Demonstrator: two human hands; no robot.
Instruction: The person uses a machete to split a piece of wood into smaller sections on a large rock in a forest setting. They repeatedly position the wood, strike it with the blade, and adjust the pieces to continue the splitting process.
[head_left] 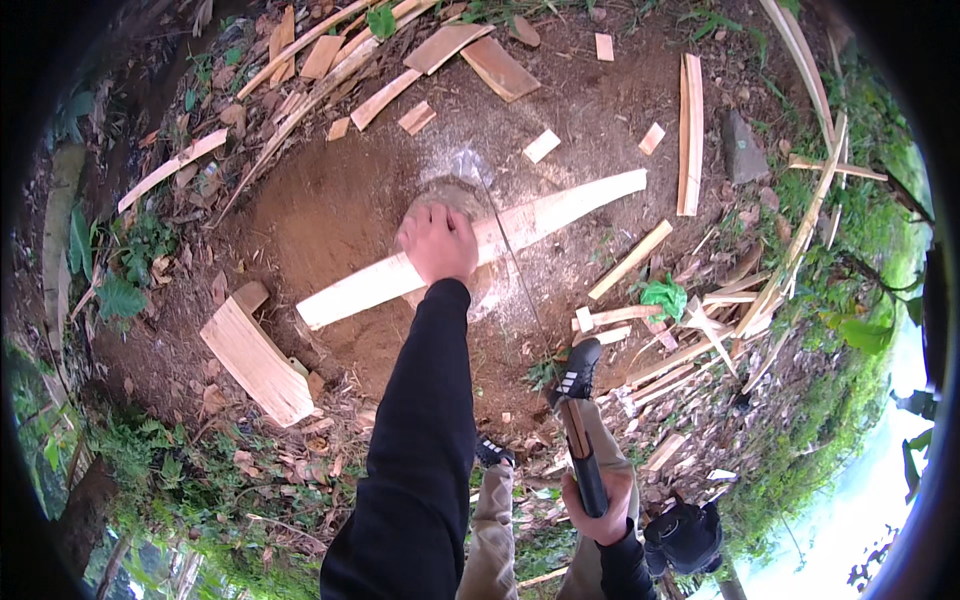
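Observation:
A pale wooden plank (560, 212) lies slanted across the top of a round log stump (456, 196). My left hand (440, 243) presses down on the plank over the stump, its fingers curled and closed on it. Low at the right, my right hand (602, 508) is wrapped around the brown and black handle of a handsaw (588, 468). Seen almost edge-on, the saw's thin blade runs up from the handle and crosses the plank right of my left hand. Whitish sawdust is scattered around the stump.
Wood offcuts (500, 68) lie scattered on the dirt, with a thick curved piece (258, 362) at left. Long strips and a green plastic scrap (664, 297) are at right. My shoe (577, 372) stands near the saw. A black cloth-like thing (684, 537) lies at lower right.

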